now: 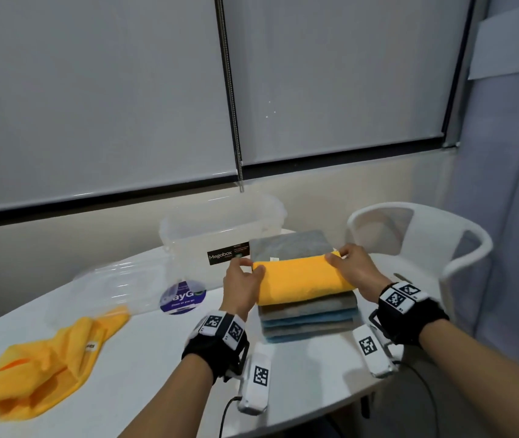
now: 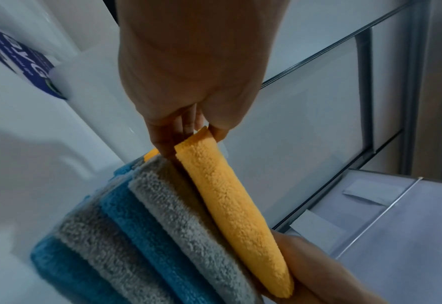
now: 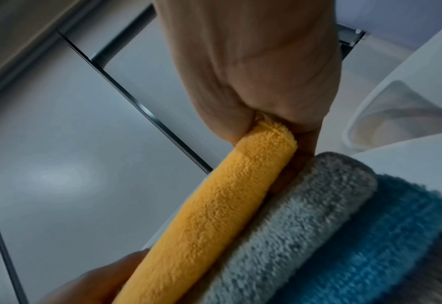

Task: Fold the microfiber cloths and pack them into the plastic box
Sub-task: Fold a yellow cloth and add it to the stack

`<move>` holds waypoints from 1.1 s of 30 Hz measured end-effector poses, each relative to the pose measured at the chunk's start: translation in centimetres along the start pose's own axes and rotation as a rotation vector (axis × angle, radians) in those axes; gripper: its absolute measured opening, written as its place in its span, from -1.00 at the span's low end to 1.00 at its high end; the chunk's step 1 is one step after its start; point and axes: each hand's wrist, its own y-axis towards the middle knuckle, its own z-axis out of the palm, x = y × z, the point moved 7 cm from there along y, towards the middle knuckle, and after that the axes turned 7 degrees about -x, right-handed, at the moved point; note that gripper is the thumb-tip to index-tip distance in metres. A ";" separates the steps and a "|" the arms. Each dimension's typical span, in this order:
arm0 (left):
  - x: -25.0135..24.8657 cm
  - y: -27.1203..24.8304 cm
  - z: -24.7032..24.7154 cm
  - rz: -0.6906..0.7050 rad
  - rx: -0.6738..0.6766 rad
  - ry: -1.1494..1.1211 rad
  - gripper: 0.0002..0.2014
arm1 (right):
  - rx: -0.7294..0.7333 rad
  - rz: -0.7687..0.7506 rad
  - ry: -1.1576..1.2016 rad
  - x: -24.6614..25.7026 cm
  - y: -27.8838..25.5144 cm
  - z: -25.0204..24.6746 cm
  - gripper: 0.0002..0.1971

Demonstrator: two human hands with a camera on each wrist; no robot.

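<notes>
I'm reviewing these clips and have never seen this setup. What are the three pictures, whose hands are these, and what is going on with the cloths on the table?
No robot here: a person wears three cameras. The big picture comes from the head; the other two look along each wrist toward the fingers.

On the white table sits a stack of folded grey and blue cloths. On top lies a folded yellow cloth. The left hand pinches its left end and the right hand pinches its right end; both wrist views show this close up.

Behind the stack stands a clear plastic box; whether anything is inside cannot be told. Its lid lies to the left, and a second yellow cloth lies unfolded nearer the left edge. A white chair stands on the right.
</notes>
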 end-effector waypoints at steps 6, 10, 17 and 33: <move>1.6 0.3 0.9 0.021 -0.089 0.130 -0.73 | -0.041 0.006 -0.107 -1.8 -0.2 1.1 -0.68; 2.5 0.2 1.5 0.015 -0.039 0.248 -0.73 | -0.013 -0.037 -0.150 -1.9 -0.4 2.0 -0.75; -3.2 -1.5 0.9 0.504 -0.068 0.533 -0.69 | -0.019 -0.074 -0.153 0.6 0.3 -0.6 -0.70; -0.5 -3.7 6.5 0.552 0.458 0.754 -0.73 | 0.257 -0.319 -0.483 1.6 -3.3 2.6 -0.57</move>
